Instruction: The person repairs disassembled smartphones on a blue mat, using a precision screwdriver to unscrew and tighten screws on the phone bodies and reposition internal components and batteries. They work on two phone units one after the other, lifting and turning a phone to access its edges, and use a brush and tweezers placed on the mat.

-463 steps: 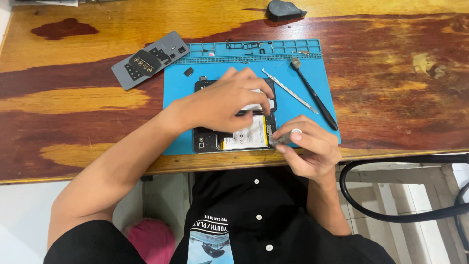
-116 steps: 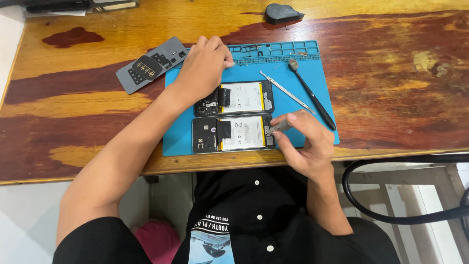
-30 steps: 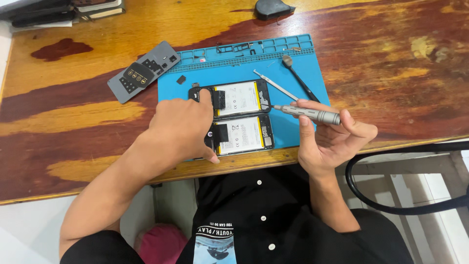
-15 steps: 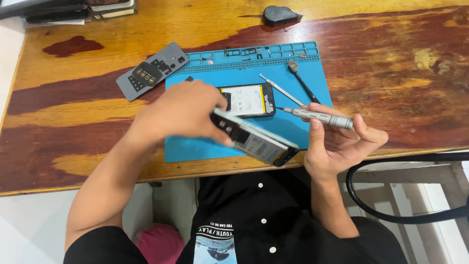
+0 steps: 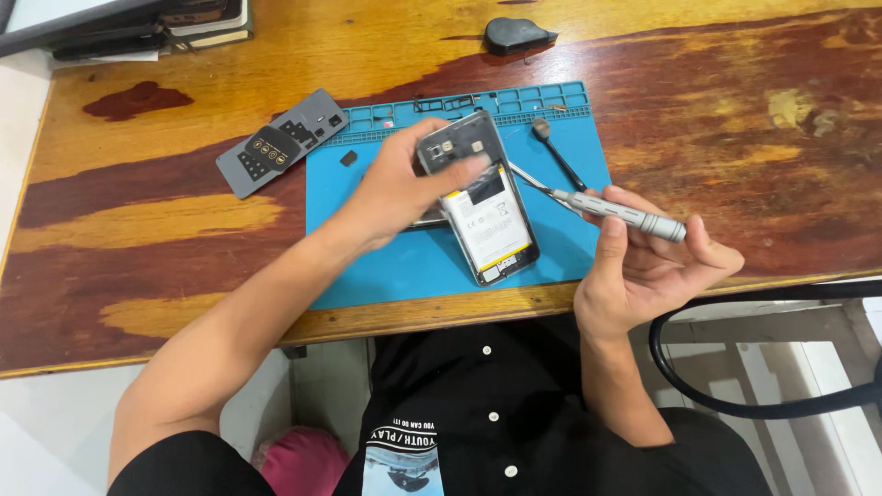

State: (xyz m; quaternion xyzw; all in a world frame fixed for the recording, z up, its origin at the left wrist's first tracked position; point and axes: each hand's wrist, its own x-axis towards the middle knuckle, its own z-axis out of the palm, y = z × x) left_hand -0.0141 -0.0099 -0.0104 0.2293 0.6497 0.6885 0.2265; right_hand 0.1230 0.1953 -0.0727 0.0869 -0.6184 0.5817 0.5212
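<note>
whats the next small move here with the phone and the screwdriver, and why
Probably set the opened phone back flat on the blue mat. The left hand holds it lifted and tilted by its top end, while the right hand holds the silver screwdriver with its tip short of the phone's edge. Driving a screw looks steadier with the phone lying flat.

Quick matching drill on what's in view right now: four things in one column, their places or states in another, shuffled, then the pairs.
1. opened phone
2. silver screwdriver
3. grey back cover
4. blue mat

A. lying on bare wood, left of the mat
B. held in the right hand
C. spread along the table's near edge
D. held up by the left hand

Pairs: 1-D, 2-B, 3-A, 4-C
</note>
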